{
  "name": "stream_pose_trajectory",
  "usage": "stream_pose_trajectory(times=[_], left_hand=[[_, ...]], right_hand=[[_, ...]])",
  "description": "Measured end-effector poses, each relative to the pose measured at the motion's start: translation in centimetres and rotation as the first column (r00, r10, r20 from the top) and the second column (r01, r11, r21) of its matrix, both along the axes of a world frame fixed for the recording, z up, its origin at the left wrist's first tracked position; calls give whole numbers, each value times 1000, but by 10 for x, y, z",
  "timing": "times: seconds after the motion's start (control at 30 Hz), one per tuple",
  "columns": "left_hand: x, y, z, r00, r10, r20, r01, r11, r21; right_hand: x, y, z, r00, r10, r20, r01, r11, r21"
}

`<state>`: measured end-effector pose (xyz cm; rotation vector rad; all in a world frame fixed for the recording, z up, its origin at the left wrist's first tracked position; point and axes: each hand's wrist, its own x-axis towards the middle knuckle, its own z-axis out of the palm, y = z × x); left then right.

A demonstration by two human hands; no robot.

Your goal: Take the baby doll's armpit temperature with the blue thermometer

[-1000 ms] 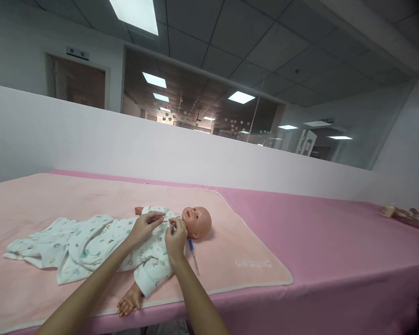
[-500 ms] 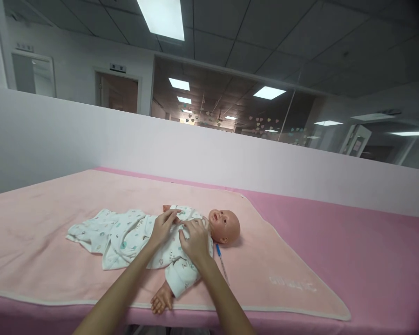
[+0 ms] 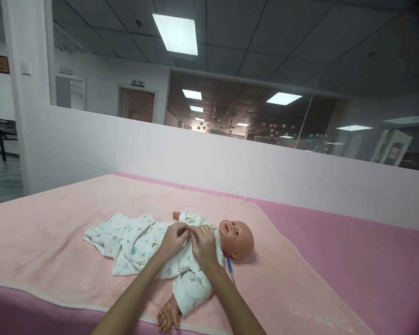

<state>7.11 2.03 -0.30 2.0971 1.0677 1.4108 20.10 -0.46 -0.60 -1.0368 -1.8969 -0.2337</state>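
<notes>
A baby doll (image 3: pixel 237 238) lies on its back, head to the right, dressed in a white patterned baby outfit (image 3: pixel 132 244). My left hand (image 3: pixel 175 239) is over the doll's chest, fingers curled and pinched at the front of the outfit. Right beside it, my right hand (image 3: pixel 205 244) pinches the same part of the cloth, its fingertips meeting those of the left. The exact bit of fabric between the fingers is hidden. One doll arm stretches toward me, its bare hand (image 3: pixel 169 314) near the front edge. A thin blue-ended stick (image 3: pixel 229 266), perhaps a thermometer, lies below the doll's head.
Under the doll a peach blanket (image 3: pixel 73 204) with a pale border covers much of a pink surface (image 3: pixel 342 232). A low white wall (image 3: pixel 209 160) runs along the back, with glass above it. A dark-legged table (image 3: pixel 2 135) stands far left.
My hands have come together over the doll's chest, and the left fingers have curled in against the right ones. The camera view has swung slightly left and upward.
</notes>
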Motion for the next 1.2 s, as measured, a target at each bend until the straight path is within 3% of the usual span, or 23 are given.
stream_pose_trajectory(times=[0.17, 0.73, 0.97, 1.2], left_hand=[[-2, 0, 0, 995, -78, 64, 81, 995, -56], [-1, -1, -6, 987, -10, 160, 22, 997, -70], [1, 1, -10, 990, 42, 131, -35, 998, -55], [0, -2, -6, 984, -28, 176, 43, 996, -82]], right_hand=[[-1, 0, -1, 1000, -19, 12, 19, 998, 54], [-4, 1, -4, 997, -76, -15, 77, 997, 29], [-3, 1, -6, 996, -84, -33, 86, 996, 35], [-3, 0, -6, 998, -57, -37, 58, 998, 8]])
